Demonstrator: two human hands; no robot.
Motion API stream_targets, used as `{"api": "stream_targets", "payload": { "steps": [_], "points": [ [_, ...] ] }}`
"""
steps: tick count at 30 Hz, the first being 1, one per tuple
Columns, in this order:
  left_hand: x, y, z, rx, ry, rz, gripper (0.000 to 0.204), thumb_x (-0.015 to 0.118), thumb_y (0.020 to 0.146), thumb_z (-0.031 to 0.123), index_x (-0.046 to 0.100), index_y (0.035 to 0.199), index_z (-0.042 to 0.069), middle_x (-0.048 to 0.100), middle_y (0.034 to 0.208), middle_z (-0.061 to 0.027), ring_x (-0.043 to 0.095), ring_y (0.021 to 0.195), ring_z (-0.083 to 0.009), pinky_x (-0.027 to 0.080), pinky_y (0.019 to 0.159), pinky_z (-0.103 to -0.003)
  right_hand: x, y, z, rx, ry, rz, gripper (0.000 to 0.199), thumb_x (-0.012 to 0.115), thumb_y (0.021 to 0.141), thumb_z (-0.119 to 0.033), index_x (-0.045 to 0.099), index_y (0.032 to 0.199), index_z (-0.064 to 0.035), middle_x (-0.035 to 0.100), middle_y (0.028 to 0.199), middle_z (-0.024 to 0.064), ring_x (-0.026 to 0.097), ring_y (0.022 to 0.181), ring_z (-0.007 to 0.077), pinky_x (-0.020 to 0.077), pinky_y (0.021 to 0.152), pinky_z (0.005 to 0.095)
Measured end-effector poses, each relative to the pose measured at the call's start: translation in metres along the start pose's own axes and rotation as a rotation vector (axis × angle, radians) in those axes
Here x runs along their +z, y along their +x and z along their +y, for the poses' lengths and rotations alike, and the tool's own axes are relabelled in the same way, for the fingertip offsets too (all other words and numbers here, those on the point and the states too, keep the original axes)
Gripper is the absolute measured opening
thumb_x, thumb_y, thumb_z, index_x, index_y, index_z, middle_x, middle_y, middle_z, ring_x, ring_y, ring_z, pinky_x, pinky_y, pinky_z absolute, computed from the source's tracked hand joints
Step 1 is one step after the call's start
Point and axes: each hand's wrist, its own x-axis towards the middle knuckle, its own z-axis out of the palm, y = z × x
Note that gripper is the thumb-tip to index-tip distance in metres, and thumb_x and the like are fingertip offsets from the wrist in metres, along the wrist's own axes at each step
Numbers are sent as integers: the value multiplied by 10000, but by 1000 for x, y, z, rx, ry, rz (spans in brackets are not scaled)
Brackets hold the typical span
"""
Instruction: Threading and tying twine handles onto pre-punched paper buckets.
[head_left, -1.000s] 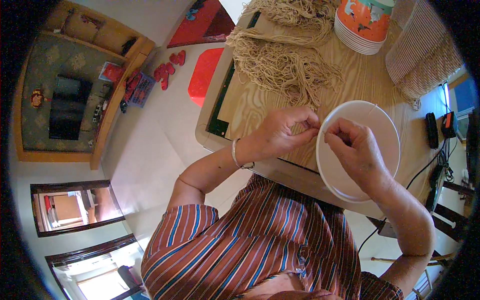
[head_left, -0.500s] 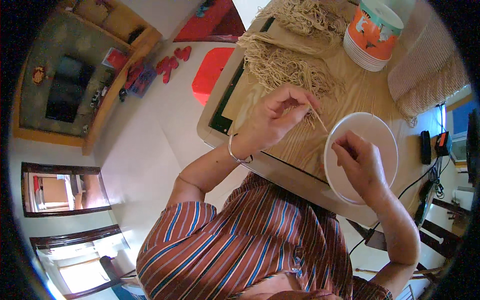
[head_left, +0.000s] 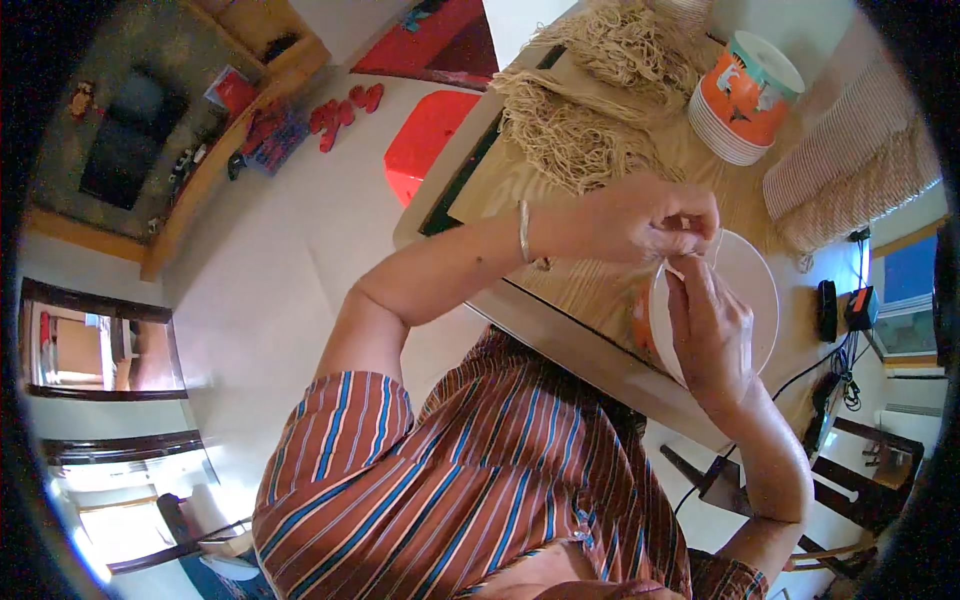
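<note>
White bucket (head_left: 763,300) below, left hand (head_left: 665,222) and right hand (head_left: 712,332) meet over its far-left rim, fingers curled narrow — whether fully closed or holding a strand, I cannot tell. Tan yarn (head_left: 575,145) lies beyond the bucket, leftward; a light, steady fingertip pinch should suit it.
</note>
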Motion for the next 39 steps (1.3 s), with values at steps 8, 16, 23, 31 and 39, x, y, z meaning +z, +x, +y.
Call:
{"api": "stream_targets", "payload": {
  "steps": [8, 16, 23, 31, 39],
  "points": [
    [-12, 24, -7, 60, -5, -258, 135, 579, 904, 182, 565, 929, 50, 591, 740, -77, 589, 691, -192, 466, 663, -323, -3, 6, -3, -47, -477, -191, 429, 586, 746, -11, 508, 1168, -20, 591, 993, 126, 638, 805, 288, 525, 609, 390],
    [-7, 33, -17, 151, 9, -255, 158, 592, 899, 198, 572, 930, 44, 595, 760, -93, 585, 690, -214, 463, 639, -345, -4, 13, -4, 14, -633, -307, 347, 602, 764, -75, 531, 1099, -15, 620, 900, 145, 654, 724, 292, 534, 582, 410],
    [3, 16, -19, 176, 74, -6, 120, 628, 862, 124, 576, 941, 51, 606, 815, -89, 615, 748, -247, 489, 685, -362, -6, 23, 42, 299, 215, -321, 258, 577, 883, -247, 606, 736, -37, 620, 640, 165, 602, 505, 274, 450, 442, 402],
    [26, -24, -3, 423, 330, 224, 196, 703, 780, 114, 579, 931, 95, 566, 881, -66, 596, 835, -262, 508, 715, -351, -14, 23, 47, 876, 1235, -529, 240, 542, 927, -266, 577, 783, -78, 432, 552, -29, 345, 410, 71, 264, 366, 243],
    [40, -36, 2, 478, 617, 212, 160, 631, 799, 140, 611, 950, 90, 577, 898, -75, 586, 837, -258, 483, 696, -373, -13, 19, 36, 947, 1361, -433, 199, 517, 941, -233, 587, 839, -78, 451, 581, -50, 359, 425, 41, 261, 369, 219]
  ]
}}
